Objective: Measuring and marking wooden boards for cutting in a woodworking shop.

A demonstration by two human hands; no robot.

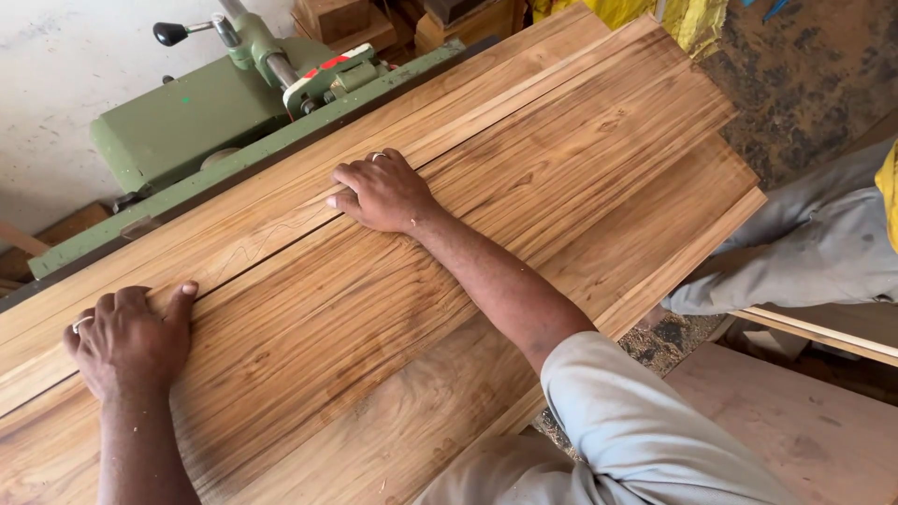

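Head camera looks steeply down, close over planks [524,187]

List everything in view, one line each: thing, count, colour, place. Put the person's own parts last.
wooden boards: several, golden brown with dark grain, laid side by side across the middle
woodworking machine: one, green, upper left behind the boards
lever knob: one, black, top of the machine
wall: one, whitish, upper left
yellow sheet: one, yellow, top edge
dirt floor: brown, upper right
plywood panel: one, pale pinkish brown, lower right
other person's legs: grey trousers, right edge
grey sleeve: one, light grey, lower centre
left hand: ringed, flat on the boards, lower left
right hand: ringed, flat on the boards, centre
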